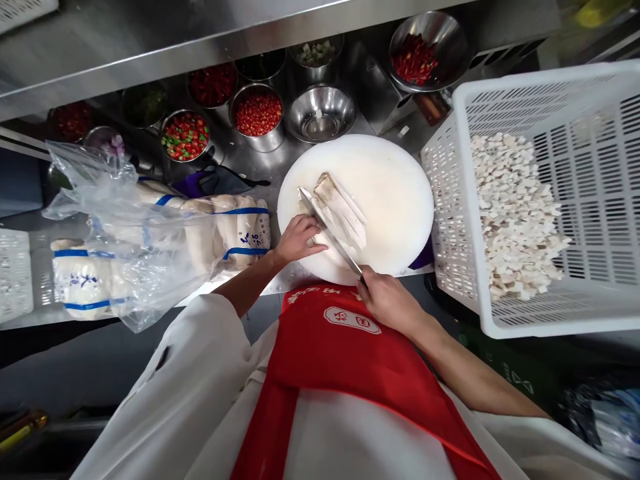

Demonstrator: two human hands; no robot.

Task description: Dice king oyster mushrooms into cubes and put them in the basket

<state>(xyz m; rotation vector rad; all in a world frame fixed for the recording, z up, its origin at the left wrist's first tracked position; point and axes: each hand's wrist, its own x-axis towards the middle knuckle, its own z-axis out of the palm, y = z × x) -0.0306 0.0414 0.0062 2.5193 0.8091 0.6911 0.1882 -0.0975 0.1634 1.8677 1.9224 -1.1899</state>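
Note:
My right hand (pixel 387 300) is wrapped round the handle of a kitchen knife (pixel 336 241). The blade runs up and to the left across the round white cutting board (pixel 400 200). On its left side, my left hand (pixel 301 239) presses curled fingers onto a pale king oyster mushroom (pixel 325 248), partly hidden by the hand and blade. Right of the blade lie long mushroom slices (pixel 350 220), touching one another. One piece with a brownish skin (pixel 327 189) rests at their upper end.
A white plastic basket (pixel 470 200) with diced mushroom (pixel 520 213) stands at the right. Plastic-wrapped mushrooms (pixel 245 230) lie left of the board. Behind it are a steel bowl (pixel 323 113), a pot of chopped red chillies (pixel 259 113) and a bowl of dried chillies (pixel 415 60), below a metal shelf (pixel 200 50).

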